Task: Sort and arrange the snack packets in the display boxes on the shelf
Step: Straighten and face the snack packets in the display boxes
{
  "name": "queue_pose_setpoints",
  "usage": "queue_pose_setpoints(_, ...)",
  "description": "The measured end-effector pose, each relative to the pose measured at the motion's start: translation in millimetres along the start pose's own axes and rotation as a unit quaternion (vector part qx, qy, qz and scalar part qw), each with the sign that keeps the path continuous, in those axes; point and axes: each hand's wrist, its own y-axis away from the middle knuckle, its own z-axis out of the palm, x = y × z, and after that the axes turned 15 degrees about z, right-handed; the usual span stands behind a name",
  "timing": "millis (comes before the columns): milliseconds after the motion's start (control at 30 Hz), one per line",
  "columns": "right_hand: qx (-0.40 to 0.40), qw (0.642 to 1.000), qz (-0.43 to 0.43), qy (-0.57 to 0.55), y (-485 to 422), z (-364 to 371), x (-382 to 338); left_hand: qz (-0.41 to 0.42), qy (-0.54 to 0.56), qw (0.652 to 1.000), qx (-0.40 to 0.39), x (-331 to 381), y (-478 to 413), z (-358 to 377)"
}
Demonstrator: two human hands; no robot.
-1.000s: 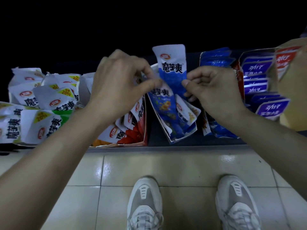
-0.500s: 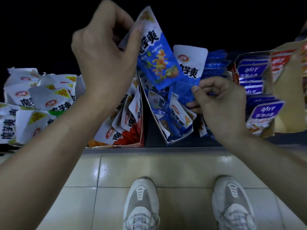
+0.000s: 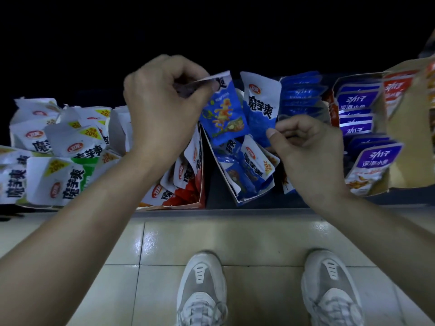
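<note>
My left hand (image 3: pixel 162 109) pinches the top edge of a blue snack packet (image 3: pixel 223 114) that hangs above the blue display box (image 3: pixel 256 196). Beside it, my right hand (image 3: pixel 306 147) pinches the lower part of a second blue and white packet (image 3: pixel 261 109), which stands upright over the same box. Several more blue packets lie inside that box. A red display box (image 3: pixel 188 198) with red and white packets sits just left of it, partly hidden by my left wrist.
Green and white packets (image 3: pixel 58 165) crowd the left of the shelf. Dark blue packets (image 3: pixel 299 95) and purple packets (image 3: pixel 360 118) fill boxes at the right, next to a brown carton (image 3: pixel 409 137). The shelf edge (image 3: pixel 235 211), tiled floor and my shoes (image 3: pixel 202 288) are below.
My left hand has come down from its raised position, bringing its blue packet closer to the box. My right hand keeps its hold on the upright packet.
</note>
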Motion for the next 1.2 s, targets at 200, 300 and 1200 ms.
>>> queue_pose_setpoints(200, -0.048, 0.997, -0.061, 0.030, -1.5, 6.5, 0.6, -0.002, 0.001, 1.000, -0.006, -1.7, 3.7, 7.4)
queue_pose_setpoints(300, -0.077, 0.991, -0.086, 0.074, -6.9, 10.3, 3.5, -0.065, 0.091, 0.993, -0.045, -7.6, 4.0, 6.8)
queue_pose_setpoints(1200, -0.148, 0.936, -0.185, 0.262, 23.7, 4.7, 8.2, -0.080, 0.172, 0.981, 0.028, -6.6, 21.2, 17.1)
